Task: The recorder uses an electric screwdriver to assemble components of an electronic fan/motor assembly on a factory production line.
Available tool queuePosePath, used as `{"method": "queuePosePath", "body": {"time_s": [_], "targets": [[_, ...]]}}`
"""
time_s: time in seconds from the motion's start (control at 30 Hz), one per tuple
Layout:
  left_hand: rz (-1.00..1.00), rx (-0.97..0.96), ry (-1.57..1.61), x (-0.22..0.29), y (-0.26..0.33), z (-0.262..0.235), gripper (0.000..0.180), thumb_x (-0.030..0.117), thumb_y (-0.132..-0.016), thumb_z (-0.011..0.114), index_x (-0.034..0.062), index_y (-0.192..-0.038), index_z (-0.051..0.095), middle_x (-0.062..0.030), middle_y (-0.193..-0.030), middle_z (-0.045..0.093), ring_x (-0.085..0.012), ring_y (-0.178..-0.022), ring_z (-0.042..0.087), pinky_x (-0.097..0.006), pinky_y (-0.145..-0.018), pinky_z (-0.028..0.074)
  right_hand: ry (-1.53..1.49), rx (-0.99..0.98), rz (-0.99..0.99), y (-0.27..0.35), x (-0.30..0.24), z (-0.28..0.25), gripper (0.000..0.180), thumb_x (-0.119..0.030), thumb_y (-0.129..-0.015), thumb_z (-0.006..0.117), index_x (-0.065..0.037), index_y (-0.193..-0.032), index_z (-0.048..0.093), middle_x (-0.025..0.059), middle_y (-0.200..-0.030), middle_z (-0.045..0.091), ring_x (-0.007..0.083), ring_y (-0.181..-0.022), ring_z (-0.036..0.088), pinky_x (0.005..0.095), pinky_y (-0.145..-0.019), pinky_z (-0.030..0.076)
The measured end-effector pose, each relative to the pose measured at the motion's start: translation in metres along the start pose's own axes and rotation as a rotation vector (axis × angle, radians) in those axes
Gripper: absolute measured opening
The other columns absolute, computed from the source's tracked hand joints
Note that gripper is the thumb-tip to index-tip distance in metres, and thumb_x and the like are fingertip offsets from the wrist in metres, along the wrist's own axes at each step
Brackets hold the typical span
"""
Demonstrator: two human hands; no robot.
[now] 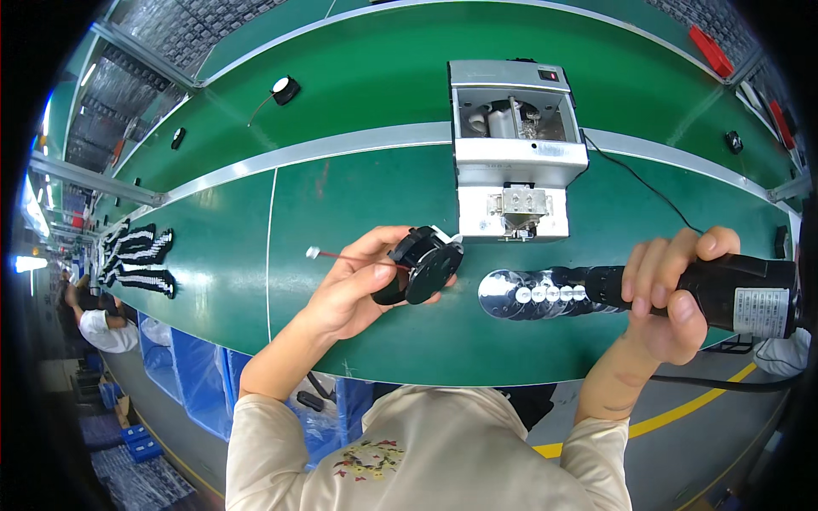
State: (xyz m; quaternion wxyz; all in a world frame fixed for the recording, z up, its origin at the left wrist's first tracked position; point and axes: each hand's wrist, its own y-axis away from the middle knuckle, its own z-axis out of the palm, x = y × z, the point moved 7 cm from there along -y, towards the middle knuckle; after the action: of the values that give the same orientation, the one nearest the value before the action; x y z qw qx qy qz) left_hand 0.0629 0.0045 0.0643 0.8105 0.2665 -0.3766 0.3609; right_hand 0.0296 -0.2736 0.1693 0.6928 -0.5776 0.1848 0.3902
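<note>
- L hand (354, 285): clasped round a black round fan unit (419, 266), thumb over its face, fingers behind. Unit is lifted off the green belt (341, 196), near the belt's near edge, roughly mid-width.
- Thin red lead w/ small white plug (313, 252) trails from the unit toward the L; hangs free.
- R hand (673, 298): fist tight on a black powered driver (733, 289), barrel level, nose pointing L toward the unit. Tip area is blurred into a silvery disc (511, 294); bit can't be made out.
- Judgement: keep unit square to driver axis, steady L wrist, keep lead clear of the tip; light axial pressure only.
- Materials: unit = matt black plastic, round, stepped rim. Driver = smooth black casing, pale label, black cable off its rear.
- Beyond, toward belt's far edge: grey sheet-metal box machine (515, 145), open top, bright parts inside.
- Far strip: another small round black part (285, 88) w/ pale face.
</note>
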Motion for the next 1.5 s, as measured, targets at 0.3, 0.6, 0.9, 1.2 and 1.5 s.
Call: {"method": "queuePosePath", "body": {"time_s": [0.3,0.6,0.9,1.2,1.5], "targets": [[-0.04,0.058,0.012,0.001,0.004,0.0,0.06,0.044,-0.092,0.064,0.0136,-0.14,0.043,-0.0244,-0.135,0.052,-0.0454,-0.116,0.059,-0.049,-0.092,0.056,0.048,0.112,0.019,0.001,0.001,0.002,0.043,-0.013,-0.082,0.063,-0.001,-0.116,0.04,0.0045,-0.061,0.048,0.014,-0.045,0.046,0.0307,-0.045,0.042],[-0.054,0.073,0.082,0.003,0.008,-0.002,0.058,0.039,-0.091,0.069,0.0128,-0.136,0.044,-0.0224,-0.133,0.054,-0.0413,-0.118,0.059,-0.049,-0.095,0.054,0.049,0.13,0.022,0.001,0.004,0.007,0.043,-0.015,-0.081,0.064,-0.002,-0.117,0.044,0.0028,-0.061,0.047,0.0125,-0.044,0.044,0.0285,-0.043,0.041],[0.058,0.04,-0.05,0.007,0.01,-0.004,0.057,0.028,-0.089,0.072,0.0092,-0.134,0.044,-0.02,-0.131,0.054,-0.0366,-0.121,0.057,-0.046,-0.095,0.052,0.043,0.127,0.032,0.002,0.006,0.008,0.043,-0.014,-0.081,0.064,-0.003,-0.116,0.042,0.003,-0.062,0.047,0.0122,-0.044,0.043,0.0283,-0.043,0.041],[0.115,0.048,0.074,0.012,0.012,-0.001,0.066,0.017,-0.077,0.08,0.009,-0.131,0.044,-0.0187,-0.131,0.051,-0.0384,-0.123,0.055,-0.048,-0.095,0.054,0.019,0.103,0.046,0.001,0.008,0.01,0.042,-0.012,-0.081,0.065,-0.002,-0.114,0.041,0.0044,-0.064,0.049,0.0129,-0.045,0.045,0.0286,-0.045,0.043],[0.159,-0.524,0.729,0.012,0.009,-0.001,0.085,0.014,-0.065,0.084,0.0146,-0.139,0.041,-0.0197,-0.132,0.044,-0.0479,-0.122,0.05,-0.052,-0.093,0.056,-0.011,0.072,0.052,0.004,0.008,0.013,0.042,-0.009,-0.082,0.066,-0.002,-0.114,0.04,0.0061,-0.067,0.05,0.015,-0.048,0.049,0.0293,-0.046,0.045]]}}
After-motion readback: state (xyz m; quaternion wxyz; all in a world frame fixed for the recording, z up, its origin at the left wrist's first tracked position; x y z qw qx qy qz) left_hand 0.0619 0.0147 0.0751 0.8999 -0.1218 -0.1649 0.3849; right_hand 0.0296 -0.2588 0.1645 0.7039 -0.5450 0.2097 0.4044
